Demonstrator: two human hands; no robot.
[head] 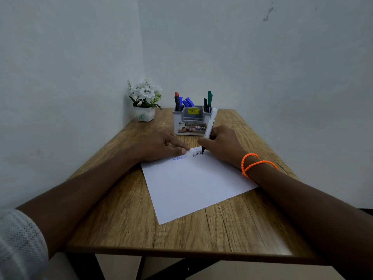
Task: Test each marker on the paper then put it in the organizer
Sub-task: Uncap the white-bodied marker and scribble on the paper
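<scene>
Right hand: the right hand grips a white-barrelled black-tipped marker, tip touching the white paper sheet at a dark zigzag.
Left hand: the left hand presses flat, fingers straight, on the paper's far edge.
Organizer: the grey-and-white plastic desk organizer stands just beyond, holding capped markers.

both hands forward, forearms reaching in from the near corners

left hand lies flat, palm down, fingers straight and pointing right. right hand curls its fingers in a writing grip around a marker, wrist bent inward, orange bead bracelet looped round the wrist.
</scene>
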